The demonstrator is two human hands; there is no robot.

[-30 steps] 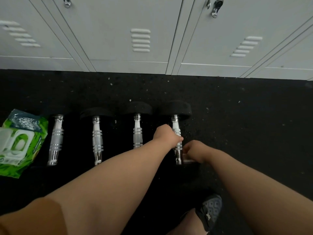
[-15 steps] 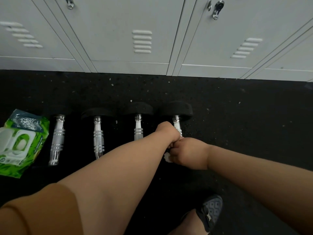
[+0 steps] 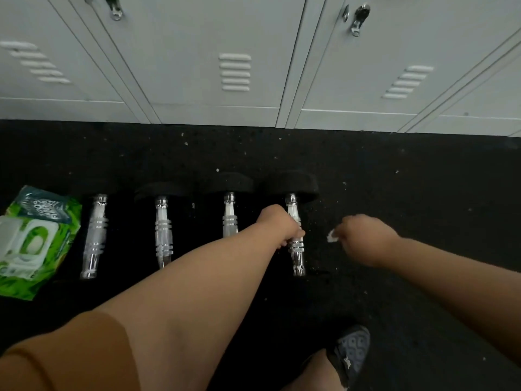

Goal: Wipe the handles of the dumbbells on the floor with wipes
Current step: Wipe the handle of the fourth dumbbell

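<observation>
**Wiping the last dumbbell in the row**

Steadying the rightmost dumbbell (image 3: 294,235), the person's left hand (image 3: 279,228) has its fingers curled round the middle of the chrome handle, clamped on it where the ringed grip begins. The right hand (image 3: 363,238) hangs just beside that handle, off to its right and not touching it, with a small crumpled white wipe (image 3: 332,236) pinched at its fingertips.

Four dumbbells lie side by side on the black rubber floor (image 3: 423,207), handles pointing toward the person and their far black heads toward the grey lockers (image 3: 234,71). The other three handles (image 3: 163,230) sit to the left, untouched by either hand. A green pack of wipes (image 3: 33,244) lies at the far left of the row, next to the leftmost dumbbell.

From where things stand, the step in hand looks like the wiping of this fourth handle, with the wipe momentarily lifted clear. Whether the other three have been done I cannot tell; the light is dim and the chrome gives nothing away.

The next move probably calls for bringing the wipe back onto the bar, wrapping it around the metal and running it along the length while the left hand holds the weight from rolling. The left hand covers part of the handle, so it would need to shift for that stretch to be reached.
</observation>
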